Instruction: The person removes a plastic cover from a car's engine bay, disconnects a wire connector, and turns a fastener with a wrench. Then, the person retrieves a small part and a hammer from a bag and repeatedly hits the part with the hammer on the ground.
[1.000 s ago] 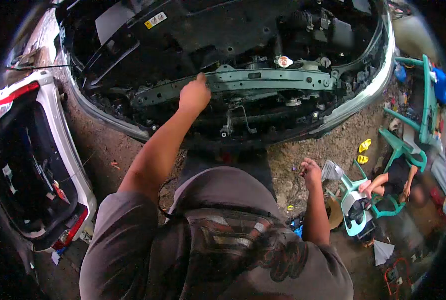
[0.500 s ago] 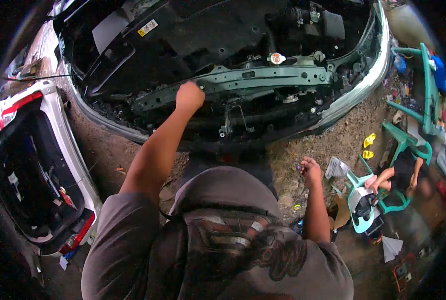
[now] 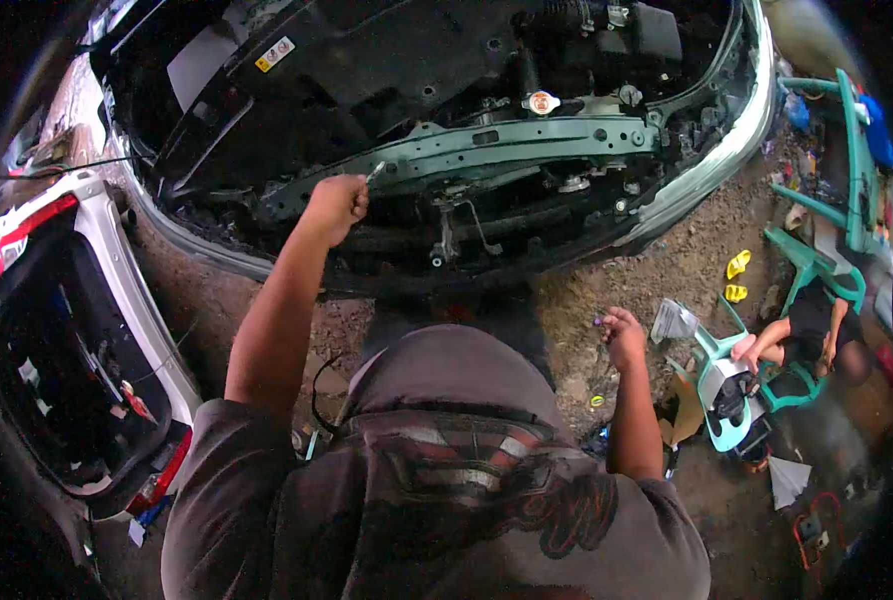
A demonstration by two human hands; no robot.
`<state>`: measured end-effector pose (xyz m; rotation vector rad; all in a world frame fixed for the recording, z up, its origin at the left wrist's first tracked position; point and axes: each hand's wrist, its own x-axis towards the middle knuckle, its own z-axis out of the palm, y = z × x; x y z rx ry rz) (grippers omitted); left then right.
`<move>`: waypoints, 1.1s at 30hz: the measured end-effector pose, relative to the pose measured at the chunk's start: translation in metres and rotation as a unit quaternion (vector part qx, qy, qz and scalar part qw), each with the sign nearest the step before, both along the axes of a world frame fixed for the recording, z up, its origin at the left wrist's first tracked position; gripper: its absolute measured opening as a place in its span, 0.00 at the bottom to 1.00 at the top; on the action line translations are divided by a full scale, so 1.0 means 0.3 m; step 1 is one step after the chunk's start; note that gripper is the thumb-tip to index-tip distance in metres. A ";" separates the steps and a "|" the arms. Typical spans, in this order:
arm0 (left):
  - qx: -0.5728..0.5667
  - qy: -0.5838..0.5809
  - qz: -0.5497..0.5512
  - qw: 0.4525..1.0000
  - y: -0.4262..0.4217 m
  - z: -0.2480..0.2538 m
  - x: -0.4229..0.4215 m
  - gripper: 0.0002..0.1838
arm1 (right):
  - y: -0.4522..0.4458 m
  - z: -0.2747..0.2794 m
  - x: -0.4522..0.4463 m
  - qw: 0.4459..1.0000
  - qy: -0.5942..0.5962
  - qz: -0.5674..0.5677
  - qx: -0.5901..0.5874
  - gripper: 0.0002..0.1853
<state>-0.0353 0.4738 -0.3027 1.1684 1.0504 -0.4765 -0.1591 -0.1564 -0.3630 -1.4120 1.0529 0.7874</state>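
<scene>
1 small pale item (image 3: 375, 173) juts from the L hand (image 3: 336, 209), whose fingers are clamped on it; too small to ID. It shows against the L part of the grey-green crossbar (image 3: 511, 142), which runs across the open front of a car (image 3: 711, 175); can't tell if item & bar touch. R hand (image 3: 624, 338) is well apart from the L, out over dirt ground (image 3: 576, 290), fingers half curled w/ a tiny purplish thing (image 3: 598, 322) at the tips; can't tell if it's gripped. Just behind the bar: 1 orange-marked cap (image 3: 540, 103). In front of it: a thin bent rod (image 3: 482, 226). Farther back on the L, a yellow-&-white label (image 3: 275, 55). Far L side: a white tailgate (image 3: 138, 290) w/ red lights. Off R: 2 yellow items (image 3: 737, 264) on the ground, plus a co-worker (image 3: 808, 322) in dark clothes, seated nr a pale teal chair (image 3: 728, 437) w/ a black item (image 3: 734, 397) on it.
</scene>
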 end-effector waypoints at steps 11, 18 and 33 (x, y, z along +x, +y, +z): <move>0.381 -0.067 -0.526 0.758 -0.028 0.065 -0.369 0.13 | -0.125 -0.171 -0.114 0.646 -0.038 0.675 -0.355 0.36; 0.436 0.051 -0.485 0.757 0.027 -0.063 -0.447 0.09 | -0.077 -0.074 0.026 0.645 -0.035 0.679 -0.349 0.14; 0.518 0.021 -0.461 0.720 0.099 -0.125 -0.432 0.07 | 0.012 -0.034 0.090 0.651 0.108 0.649 -0.379 0.22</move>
